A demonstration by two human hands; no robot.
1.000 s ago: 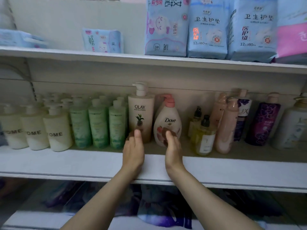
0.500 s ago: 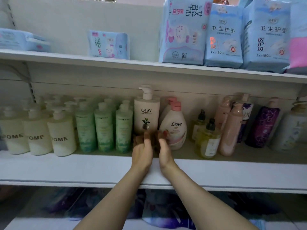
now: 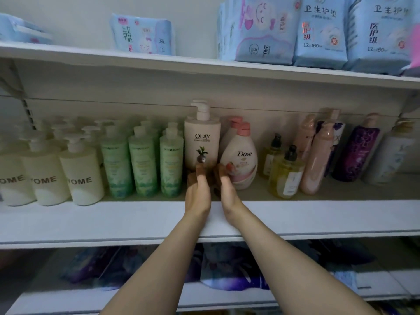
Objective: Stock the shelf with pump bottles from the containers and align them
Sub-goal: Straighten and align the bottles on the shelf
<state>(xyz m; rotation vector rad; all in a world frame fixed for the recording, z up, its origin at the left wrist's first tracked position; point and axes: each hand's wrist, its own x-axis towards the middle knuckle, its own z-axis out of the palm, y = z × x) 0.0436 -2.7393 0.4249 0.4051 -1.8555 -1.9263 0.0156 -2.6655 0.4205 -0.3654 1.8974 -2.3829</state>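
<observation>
A tall beige Olay pump bottle (image 3: pixel 202 142) stands upright in the middle of the white shelf (image 3: pixel 91 221). My left hand (image 3: pixel 197 193) and my right hand (image 3: pixel 228 192) clasp its base from either side, fingers curled around it. The right hand sits in the gap between the Olay bottle and a white Dove bottle (image 3: pixel 241 155) with a pink cap. A second pink-capped bottle stands behind the Dove one. Rows of cream pump bottles (image 3: pixel 81 176) and green pump bottles (image 3: pixel 143 164) fill the shelf to the left.
Right of the Dove bottle stand yellow pump bottles (image 3: pixel 286 173), pink bottles (image 3: pixel 318 160), a purple bottle (image 3: pixel 361 153) and a pale bottle (image 3: pixel 395 155). Blue hygiene packs (image 3: pixel 263 30) line the upper shelf. Purple packs (image 3: pixel 227 269) lie on the shelf below.
My right hand left the Dove bottle's front and moved left to the Olay bottle's base. Both hands closed in around that base. The view moved closer to the shelf.
</observation>
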